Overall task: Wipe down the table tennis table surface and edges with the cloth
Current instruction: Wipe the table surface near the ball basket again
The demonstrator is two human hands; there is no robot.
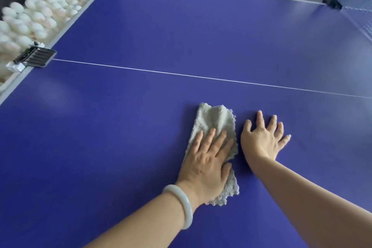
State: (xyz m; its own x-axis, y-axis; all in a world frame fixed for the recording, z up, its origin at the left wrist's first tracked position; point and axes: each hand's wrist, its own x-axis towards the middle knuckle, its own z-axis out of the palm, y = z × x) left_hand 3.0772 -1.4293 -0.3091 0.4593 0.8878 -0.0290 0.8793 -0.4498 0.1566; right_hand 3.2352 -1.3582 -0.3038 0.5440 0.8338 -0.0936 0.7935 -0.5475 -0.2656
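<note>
Left grip (207,161) is flat on the pale cloth (213,121), fingers straight, pressing it onto the blue worktop (181,26). Right grip (261,139) is just beside the cloth, palm down, fingers spread. White bangle (181,205) on the left wrist. Loads of white balls (40,14) along the left edge, net (362,16) top right.
</note>
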